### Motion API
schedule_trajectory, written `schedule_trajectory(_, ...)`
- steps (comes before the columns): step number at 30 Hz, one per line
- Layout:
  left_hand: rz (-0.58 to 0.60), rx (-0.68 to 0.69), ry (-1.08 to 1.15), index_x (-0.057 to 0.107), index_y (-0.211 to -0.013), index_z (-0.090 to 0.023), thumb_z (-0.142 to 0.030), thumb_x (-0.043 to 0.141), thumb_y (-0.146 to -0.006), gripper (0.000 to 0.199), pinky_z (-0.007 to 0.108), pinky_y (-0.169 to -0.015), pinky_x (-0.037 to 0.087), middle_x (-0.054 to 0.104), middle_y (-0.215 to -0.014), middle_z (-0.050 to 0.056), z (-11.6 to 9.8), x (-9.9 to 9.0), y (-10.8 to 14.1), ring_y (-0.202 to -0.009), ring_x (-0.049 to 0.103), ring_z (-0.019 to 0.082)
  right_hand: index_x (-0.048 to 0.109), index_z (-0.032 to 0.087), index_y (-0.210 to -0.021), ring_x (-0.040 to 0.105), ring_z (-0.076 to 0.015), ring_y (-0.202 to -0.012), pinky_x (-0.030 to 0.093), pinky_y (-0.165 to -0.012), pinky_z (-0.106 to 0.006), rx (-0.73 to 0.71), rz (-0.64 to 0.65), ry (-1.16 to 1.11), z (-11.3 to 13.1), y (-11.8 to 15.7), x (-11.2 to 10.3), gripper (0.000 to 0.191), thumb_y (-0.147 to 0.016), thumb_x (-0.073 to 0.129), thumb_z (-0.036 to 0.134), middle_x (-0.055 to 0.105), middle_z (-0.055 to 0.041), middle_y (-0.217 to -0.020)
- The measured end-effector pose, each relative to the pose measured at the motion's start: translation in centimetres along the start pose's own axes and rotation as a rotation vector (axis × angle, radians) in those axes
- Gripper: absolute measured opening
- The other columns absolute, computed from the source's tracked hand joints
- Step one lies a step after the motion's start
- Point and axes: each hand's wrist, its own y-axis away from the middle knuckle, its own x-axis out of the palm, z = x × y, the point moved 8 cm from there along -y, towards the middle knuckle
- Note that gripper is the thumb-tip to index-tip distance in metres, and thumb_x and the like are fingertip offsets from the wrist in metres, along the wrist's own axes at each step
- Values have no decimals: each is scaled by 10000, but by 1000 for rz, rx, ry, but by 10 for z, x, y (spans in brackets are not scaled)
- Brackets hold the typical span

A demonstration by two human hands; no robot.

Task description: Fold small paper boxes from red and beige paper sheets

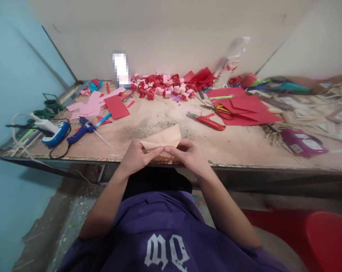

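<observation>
A sheet of cream paper (pixel 166 136), partly folded, is held over the table's front edge. My left hand (pixel 138 155) grips its left side, thumb on the near edge and fingers behind. My right hand (pixel 190 154) is closed on the right side in the same way, and the two thumb tips almost meet at the middle. Beyond the paper, a box cutter with a red handle (pixel 210 122) lies to the right. Off to the left rests a blue glue gun (pixel 84 129) with a clear glue stick (pixel 102 138) beside it.
Many small pink and red folded paper pieces (pixel 162 86) are heaped along the wall. Red sheets (pixel 248 107) lie at right with scissors (pixel 222 110); pink paper (pixel 88 105) lies at left. A blue-white power strip (pixel 56 134), purple tape dispenser (pixel 302 142) and plastic bottle (pixel 230 66) stand around.
</observation>
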Motion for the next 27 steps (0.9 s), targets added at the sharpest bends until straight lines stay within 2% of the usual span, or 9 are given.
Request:
schedule_trajectory(9,-5,-6,-15,863,-961,-192,-335,809,-853,186,365,-887,659,855,-1032,70,1,-1,-1,-973,821,272,809,193,-830,603,-153,-582,470,-517,-257,-4,21,-16,0,-1,3,404,-775,874,588,701,-19,-664)
schedule_trajectory(15,-48,-42,11,845,-925,-147,-327,830,-810,215,328,-819,662,855,-995,90,8,-7,-2,-914,818,264,801,179,-850,620,-154,-658,478,-565,-255,-33,119,-60,8,0,11,358,-772,892,517,739,-28,-770)
schedule_trajectory(19,-100,-51,33,827,-915,-138,-347,858,-778,251,318,-783,659,851,-958,90,12,-13,-3,-871,807,255,798,180,-857,621,-144,-651,476,-582,-252,-18,170,-88,12,3,13,323,-809,865,493,729,-23,-745)
schedule_trajectory(27,-109,-96,19,817,-953,-128,-361,860,-764,303,325,-789,658,848,-1006,104,12,-14,0,-923,803,272,762,178,-771,586,-127,-593,442,-540,-242,21,97,-30,8,6,8,304,-845,817,468,703,-21,-677)
